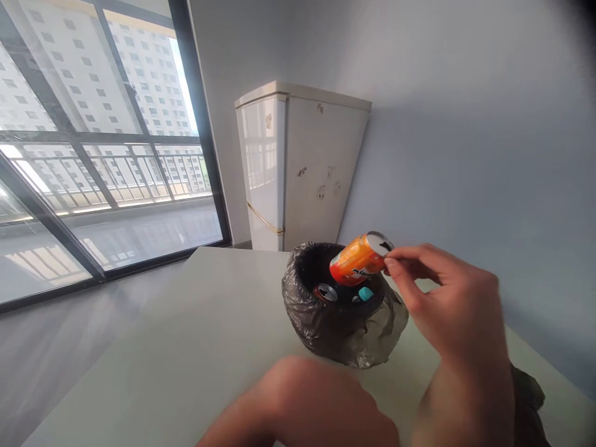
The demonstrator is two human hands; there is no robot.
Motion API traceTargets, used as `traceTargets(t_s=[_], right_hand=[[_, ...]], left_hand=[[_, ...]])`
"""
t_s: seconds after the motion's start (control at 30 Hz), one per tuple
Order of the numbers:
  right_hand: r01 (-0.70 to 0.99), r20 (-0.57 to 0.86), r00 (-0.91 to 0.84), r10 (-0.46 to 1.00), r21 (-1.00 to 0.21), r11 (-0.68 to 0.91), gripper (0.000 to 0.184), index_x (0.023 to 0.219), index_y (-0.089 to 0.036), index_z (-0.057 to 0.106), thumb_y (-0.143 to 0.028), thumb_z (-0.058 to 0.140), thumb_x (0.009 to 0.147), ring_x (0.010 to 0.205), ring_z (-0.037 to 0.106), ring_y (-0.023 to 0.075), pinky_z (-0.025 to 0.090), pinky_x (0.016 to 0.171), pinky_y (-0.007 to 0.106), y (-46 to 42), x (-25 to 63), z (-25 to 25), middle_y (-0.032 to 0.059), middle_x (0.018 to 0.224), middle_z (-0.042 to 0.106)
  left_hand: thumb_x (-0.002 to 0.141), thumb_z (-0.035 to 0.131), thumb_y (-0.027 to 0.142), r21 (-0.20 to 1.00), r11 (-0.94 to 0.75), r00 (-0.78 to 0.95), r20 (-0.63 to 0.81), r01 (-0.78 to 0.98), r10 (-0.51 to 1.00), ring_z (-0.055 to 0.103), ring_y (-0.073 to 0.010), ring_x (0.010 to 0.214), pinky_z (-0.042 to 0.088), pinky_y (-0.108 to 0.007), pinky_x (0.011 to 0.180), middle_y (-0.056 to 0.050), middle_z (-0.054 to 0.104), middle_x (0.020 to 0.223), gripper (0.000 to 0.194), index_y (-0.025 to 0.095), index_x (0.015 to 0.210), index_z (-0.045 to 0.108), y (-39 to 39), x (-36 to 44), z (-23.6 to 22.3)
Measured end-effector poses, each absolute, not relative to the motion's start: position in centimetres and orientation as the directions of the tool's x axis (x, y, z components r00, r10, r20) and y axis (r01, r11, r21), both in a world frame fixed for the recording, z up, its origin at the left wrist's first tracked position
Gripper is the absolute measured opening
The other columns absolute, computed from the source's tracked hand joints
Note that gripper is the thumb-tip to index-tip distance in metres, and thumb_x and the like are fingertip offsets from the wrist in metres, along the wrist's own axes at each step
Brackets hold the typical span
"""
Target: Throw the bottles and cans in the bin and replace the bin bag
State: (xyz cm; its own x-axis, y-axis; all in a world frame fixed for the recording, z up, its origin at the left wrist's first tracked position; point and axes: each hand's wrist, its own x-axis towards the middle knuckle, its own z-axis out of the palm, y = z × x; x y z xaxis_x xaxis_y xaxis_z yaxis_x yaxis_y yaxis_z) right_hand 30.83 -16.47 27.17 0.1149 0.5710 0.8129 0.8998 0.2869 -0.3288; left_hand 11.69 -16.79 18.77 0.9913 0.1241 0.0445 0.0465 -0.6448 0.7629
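Note:
My right hand (447,304) pinches the top rim of an orange drink can (356,259) and holds it tilted over the opening of a small bin lined with a black plastic bag (342,332). Inside the bin lie another can (326,292) and a small teal object (365,293). My left hand (316,403) is low in the foreground, seen from the back and blurred. Its fingers are hidden.
The bin stands on a pale table (186,347). A white fridge (298,167) stands against the grey wall behind the table. A large window (93,143) with a dark frame fills the left. A dark object (528,397) lies at the table's right edge.

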Motion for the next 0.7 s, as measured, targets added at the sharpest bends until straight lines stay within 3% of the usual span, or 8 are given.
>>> traceTargets(t_s=[0.1,0.17,0.23,0.3,0.43,0.5,0.6,0.7], right_hand=[[0.893,0.756,0.029,0.653,-0.313,0.323,0.009,0.091,-0.023,0.069,-0.023,0.062,0.096,0.071,0.067,0.0151,0.048,0.071,0.028,-14.2,30.8,25.7,-0.0008,0.085,0.073],[0.917,0.713,-0.009,0.701,-0.274,0.29,0.011,0.092,-0.023,0.069,-0.023,0.059,0.096,0.069,0.065,0.0151,0.045,0.069,0.029,-13.4,30.7,24.8,-0.0004,0.083,0.072],[0.945,0.66,-0.038,0.75,-0.221,0.242,0.014,0.092,-0.023,0.07,-0.022,0.057,0.097,0.065,0.061,0.0145,0.041,0.064,0.029,-12.8,30.6,24.2,-0.0003,0.082,0.07],[0.963,0.609,-0.057,0.791,-0.175,0.205,0.016,0.091,-0.023,0.07,-0.021,0.055,0.097,0.062,0.056,0.014,0.036,0.06,0.029,-12.4,30.3,23.8,-0.0002,0.083,0.07],[0.94,0.497,-0.144,0.856,-0.202,0.276,0.019,0.088,-0.025,0.07,-0.02,0.054,0.097,0.062,0.055,0.0137,0.036,0.058,0.028,-12.4,30.4,24.2,-0.001,0.082,0.069],[0.879,0.443,-0.225,0.868,-0.292,0.377,0.019,0.088,-0.026,0.071,-0.023,0.055,0.098,0.067,0.059,0.0137,0.043,0.063,0.028,-13.0,31.5,24.7,-0.001,0.085,0.07],[0.839,0.425,-0.219,0.878,-0.377,0.392,0.017,0.091,-0.027,0.074,-0.03,0.058,0.097,0.073,0.065,0.0153,0.05,0.07,0.029,-13.8,35.5,24.7,0.0007,0.093,0.074],[0.906,0.31,-0.082,0.947,-0.373,0.2,0.017,0.102,-0.031,0.076,-0.036,0.065,0.091,0.077,0.071,0.019,0.054,0.066,0.03,-13.9,41.5,23.0,0.0028,0.102,0.076]], left_hand=[[0.092,0.059,0.049,0.789,-0.612,0.888,0.322,-0.058,0.33,0.057,-0.0167,0.051,0.041,-0.031,0.049,-0.004,0.06,0.055,0.034,0.026,0.067,0.063,-15.1,6.9,23.2],[0.1,0.051,0.045,0.812,-0.58,0.575,0.506,-0.066,0.644,0.049,-0.0134,0.048,0.039,-0.03,0.05,-0.001,0.053,0.051,0.042,0.023,0.064,0.058,-12.7,5.3,25.4],[0.099,0.055,0.038,0.835,-0.543,0.184,0.522,0.089,0.833,0.047,-0.012,0.055,0.039,-0.028,0.056,0.001,0.05,0.055,0.038,0.021,0.064,0.055,-9.2,4.7,26.0],[0.097,0.056,0.039,0.88,-0.443,0.076,0.437,0.168,0.896,0.05,-0.0124,0.059,0.043,-0.028,0.061,0.001,0.052,0.058,0.036,0.02,0.067,0.057,-5.3,4.6,24.8],[0.088,0.06,0.069,0.954,0.058,0.19,-0.118,0.294,0.975,0.07,-0.0232,0.087,0.054,-0.035,0.077,-0.01,0.076,0.094,0.052,0.017,0.09,0.07,0.4,3.5,20.0],[0.084,0.059,0.077,0.912,0.154,0.291,-0.276,0.379,0.916,0.072,-0.0278,0.1,0.055,-0.038,0.086,-0.013,0.077,0.107,0.063,0.017,0.099,0.072,1.4,2.6,18.5],[0.083,0.06,0.08,0.885,0.141,0.417,-0.342,0.443,0.842,0.072,-0.0283,0.102,0.055,-0.039,0.091,-0.012,0.078,0.105,0.067,0.018,0.104,0.074,1.3,2.0,18.0],[0.085,0.065,0.073,0.911,0.042,0.557,-0.287,0.411,0.779,0.071,-0.0245,0.093,0.056,-0.038,0.091,-0.009,0.076,0.095,0.059,0.017,0.098,0.074,0.8,2.3,18.6]])
